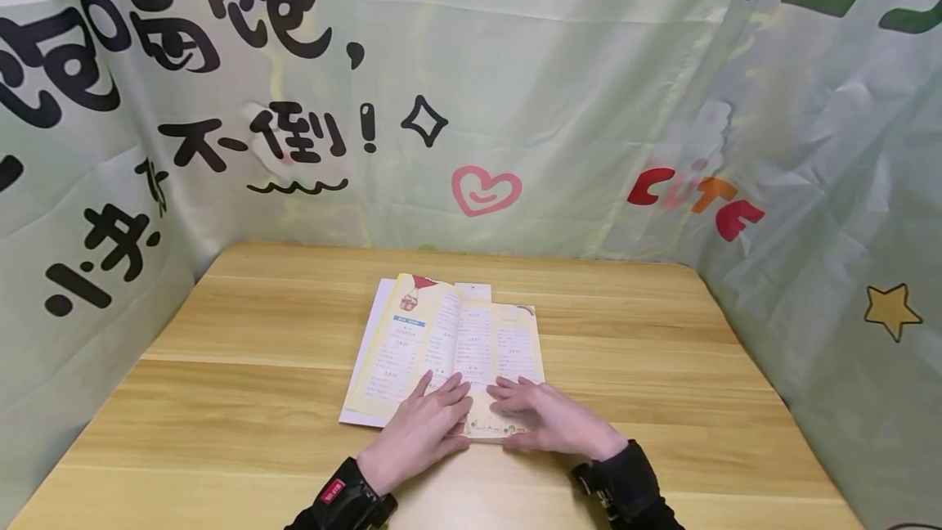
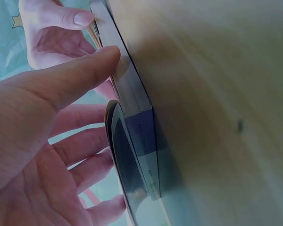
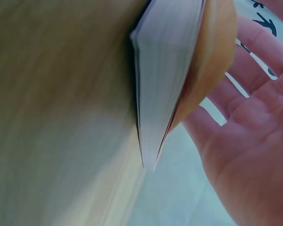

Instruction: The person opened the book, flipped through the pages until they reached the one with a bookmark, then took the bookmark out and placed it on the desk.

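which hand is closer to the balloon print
Left: left hand is low on the book, below the balloon print; right hand is farther, low on the right page.

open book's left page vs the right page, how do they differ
The left page shows a red balloon drawing and a blue strip towards its top; the right page shows small green drawings near its bottom edge. A lilac layer sticks out past the left page's outer edge, but not the right page's. Both are pale with small print.
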`<move>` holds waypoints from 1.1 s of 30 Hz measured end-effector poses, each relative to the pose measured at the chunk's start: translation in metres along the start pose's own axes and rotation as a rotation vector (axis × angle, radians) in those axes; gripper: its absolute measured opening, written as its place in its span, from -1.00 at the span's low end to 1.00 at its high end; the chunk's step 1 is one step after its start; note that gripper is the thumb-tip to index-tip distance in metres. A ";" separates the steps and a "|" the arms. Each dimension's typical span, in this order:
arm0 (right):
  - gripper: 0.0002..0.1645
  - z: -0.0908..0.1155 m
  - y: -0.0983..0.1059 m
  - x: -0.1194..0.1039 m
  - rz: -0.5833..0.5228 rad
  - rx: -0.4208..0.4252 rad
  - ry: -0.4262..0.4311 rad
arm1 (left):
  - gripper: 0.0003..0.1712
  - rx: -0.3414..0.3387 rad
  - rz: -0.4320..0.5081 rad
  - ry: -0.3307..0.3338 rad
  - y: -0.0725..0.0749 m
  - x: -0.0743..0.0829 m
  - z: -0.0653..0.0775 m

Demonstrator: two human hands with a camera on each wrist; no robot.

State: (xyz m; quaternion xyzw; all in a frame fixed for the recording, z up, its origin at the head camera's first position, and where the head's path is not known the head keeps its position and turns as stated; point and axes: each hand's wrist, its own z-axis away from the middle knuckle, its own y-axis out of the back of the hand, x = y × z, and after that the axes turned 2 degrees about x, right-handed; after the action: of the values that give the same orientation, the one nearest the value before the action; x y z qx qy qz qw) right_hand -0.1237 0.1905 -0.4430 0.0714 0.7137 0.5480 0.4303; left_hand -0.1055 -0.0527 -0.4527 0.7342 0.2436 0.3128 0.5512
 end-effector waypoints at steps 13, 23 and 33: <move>-0.50 0.009 0.006 0.003 -0.022 0.015 -0.004 | -0.69 0.013 -0.016 -0.014 0.000 0.001 0.000; -0.63 0.012 0.007 0.013 -0.107 0.042 0.057 | -0.63 0.015 -0.014 -0.015 0.000 0.000 0.001; -0.59 0.014 0.012 0.012 -0.135 0.045 0.071 | -0.63 0.016 -0.028 -0.015 0.001 0.000 0.002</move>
State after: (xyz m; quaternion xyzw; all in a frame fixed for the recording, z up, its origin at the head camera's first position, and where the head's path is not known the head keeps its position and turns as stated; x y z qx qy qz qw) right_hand -0.1257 0.2126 -0.4403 0.0133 0.7437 0.5039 0.4391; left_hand -0.1038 -0.0540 -0.4526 0.7375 0.2523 0.2972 0.5515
